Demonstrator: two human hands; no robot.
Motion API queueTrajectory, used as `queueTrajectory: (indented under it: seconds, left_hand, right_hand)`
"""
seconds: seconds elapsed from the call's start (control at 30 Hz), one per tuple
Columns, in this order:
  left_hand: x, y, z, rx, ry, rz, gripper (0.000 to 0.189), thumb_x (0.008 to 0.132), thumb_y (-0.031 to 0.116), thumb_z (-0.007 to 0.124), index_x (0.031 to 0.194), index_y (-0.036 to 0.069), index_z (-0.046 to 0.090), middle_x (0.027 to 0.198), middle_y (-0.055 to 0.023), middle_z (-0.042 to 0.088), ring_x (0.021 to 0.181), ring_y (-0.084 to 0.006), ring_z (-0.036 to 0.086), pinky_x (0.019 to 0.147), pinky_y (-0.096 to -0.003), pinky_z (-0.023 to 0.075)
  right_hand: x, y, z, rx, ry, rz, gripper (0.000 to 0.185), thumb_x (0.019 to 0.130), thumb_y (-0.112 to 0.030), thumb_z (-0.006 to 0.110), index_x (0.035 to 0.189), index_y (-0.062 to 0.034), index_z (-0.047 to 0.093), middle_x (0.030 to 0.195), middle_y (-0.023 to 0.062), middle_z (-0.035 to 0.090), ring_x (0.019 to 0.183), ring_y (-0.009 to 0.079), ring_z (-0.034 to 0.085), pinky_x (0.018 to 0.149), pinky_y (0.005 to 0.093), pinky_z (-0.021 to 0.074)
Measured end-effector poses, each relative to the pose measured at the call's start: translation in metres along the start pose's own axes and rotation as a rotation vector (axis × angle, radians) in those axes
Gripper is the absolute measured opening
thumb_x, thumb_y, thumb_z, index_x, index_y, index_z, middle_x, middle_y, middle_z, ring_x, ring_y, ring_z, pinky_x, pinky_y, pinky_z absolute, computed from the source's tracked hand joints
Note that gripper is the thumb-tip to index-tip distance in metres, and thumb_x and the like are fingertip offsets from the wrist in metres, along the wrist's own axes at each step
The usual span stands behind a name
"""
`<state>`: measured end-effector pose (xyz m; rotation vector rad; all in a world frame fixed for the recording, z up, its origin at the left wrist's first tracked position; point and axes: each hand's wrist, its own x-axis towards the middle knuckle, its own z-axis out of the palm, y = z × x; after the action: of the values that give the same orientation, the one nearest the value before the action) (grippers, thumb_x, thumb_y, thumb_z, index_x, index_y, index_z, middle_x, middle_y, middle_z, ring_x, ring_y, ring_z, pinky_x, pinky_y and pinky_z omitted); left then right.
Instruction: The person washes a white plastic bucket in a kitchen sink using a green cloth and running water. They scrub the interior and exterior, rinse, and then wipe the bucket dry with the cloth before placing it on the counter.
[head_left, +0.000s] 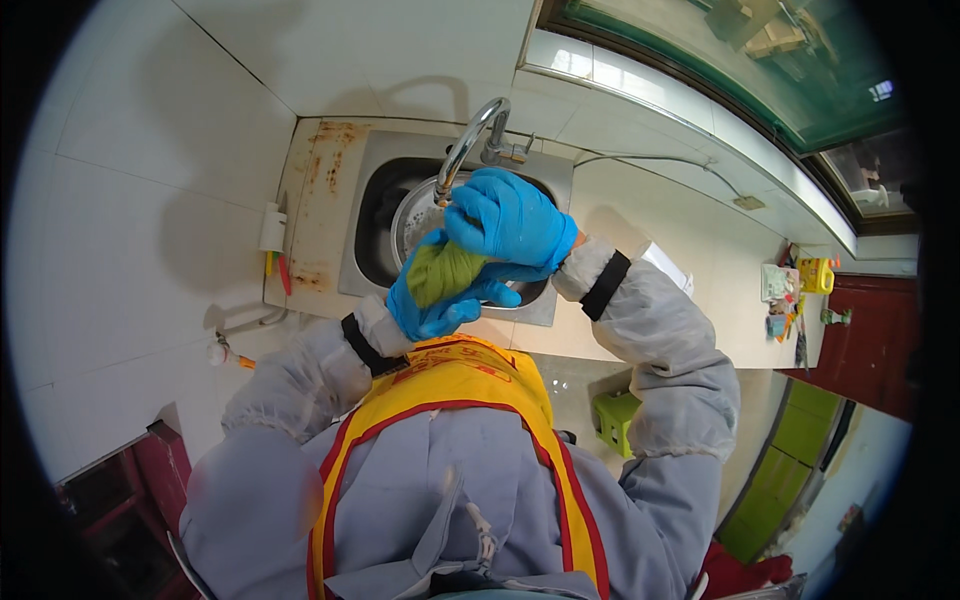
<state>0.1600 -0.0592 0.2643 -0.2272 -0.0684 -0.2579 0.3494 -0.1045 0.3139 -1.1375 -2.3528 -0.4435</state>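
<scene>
Both my hands wear blue rubber gloves and meet over the sink. A bunched green cloth (444, 274) lies across the palm of my left hand (431, 319), whose fingers are partly spread under it. My right hand (510, 217) is closed around the cloth's upper end, just beside the faucet spout. The curved chrome faucet (474, 129) stands behind the sink and reaches down to the hands. Below them a round metal basin (409, 225) sits in the stainless steel sink (360, 172), partly hidden by my gloves.
Rust-like stains mark the counter (309, 225) left of the sink. A white roll (273, 229) and a red-handled tool (283, 274) lie by the left wall. A yellow bottle (816, 275) stands far right. A green plastic stool (616, 420) is on the floor.
</scene>
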Motion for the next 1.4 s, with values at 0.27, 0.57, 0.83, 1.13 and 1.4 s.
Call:
queueTrajectory:
  seconds: [0.27, 0.57, 0.83, 1.13, 1.4]
  left_hand:
    - [-0.006, -0.001, 0.028, 0.295, 0.047, -0.183, 0.056, 0.087, 0.024, 0.062, 0.134, 0.004, 0.039, 0.085, -0.0058, 0.056, 0.054, -0.011, 0.048, 0.045, -0.0202, 0.0403]
    - [0.009, 0.028, 0.039, 1.334, 0.785, -0.358, 0.046, 0.08, 0.03, 0.069, 0.116, 0.007, 0.052, 0.075, -0.0044, 0.056, 0.054, -0.0112, 0.049, 0.046, -0.0216, 0.0405]
    - [0.004, 0.044, -0.058, 1.752, 1.026, -0.313, 0.037, 0.079, 0.027, 0.067, 0.105, 0.002, 0.056, 0.083, -0.0108, 0.063, 0.07, -0.0206, 0.059, 0.063, -0.0308, 0.0491]
    - [-0.016, 0.057, -0.153, 2.004, 1.217, -0.631, 0.042, 0.082, 0.026, 0.058, 0.114, 0.0, 0.051, 0.101, -0.0266, 0.063, 0.091, -0.0415, 0.062, 0.079, -0.0455, 0.0499]
    - [-0.028, 0.094, -0.159, 1.661, 1.166, -0.549, 0.047, 0.083, 0.03, 0.064, 0.118, 0.003, 0.048, 0.097, -0.0165, 0.066, 0.082, -0.0327, 0.065, 0.07, -0.0415, 0.0509]
  right_hand:
    - [0.006, 0.002, -0.019, 0.024, 0.012, -0.128, 0.036, 0.068, -0.018, 0.071, 0.099, -0.0141, 0.054, 0.087, 0.0071, 0.055, 0.071, 0.0235, 0.059, 0.054, 0.0311, 0.0496]
    - [-0.018, -0.002, 0.009, 0.319, -0.479, 0.335, 0.014, 0.085, -0.023, 0.059, 0.095, -0.0144, 0.065, 0.09, 0.0118, 0.066, 0.075, 0.0312, 0.065, 0.063, 0.0373, 0.0552]
    - [-0.052, -0.017, 0.088, 0.286, -0.761, 0.505, 0.022, 0.087, -0.022, 0.056, 0.102, -0.011, 0.066, 0.093, 0.0134, 0.067, 0.082, 0.0331, 0.067, 0.068, 0.0406, 0.0553]
    - [-0.098, -0.038, 0.2, 0.537, -1.134, 0.702, 0.025, 0.083, -0.018, 0.059, 0.104, -0.008, 0.067, 0.097, 0.0186, 0.066, 0.088, 0.0381, 0.064, 0.074, 0.0441, 0.0528]
    - [-0.142, -0.054, 0.208, 1.118, -0.486, 1.542, 0.047, 0.076, -0.021, 0.069, 0.118, -0.0065, 0.056, 0.101, 0.0185, 0.064, 0.084, 0.0333, 0.064, 0.073, 0.0411, 0.051]
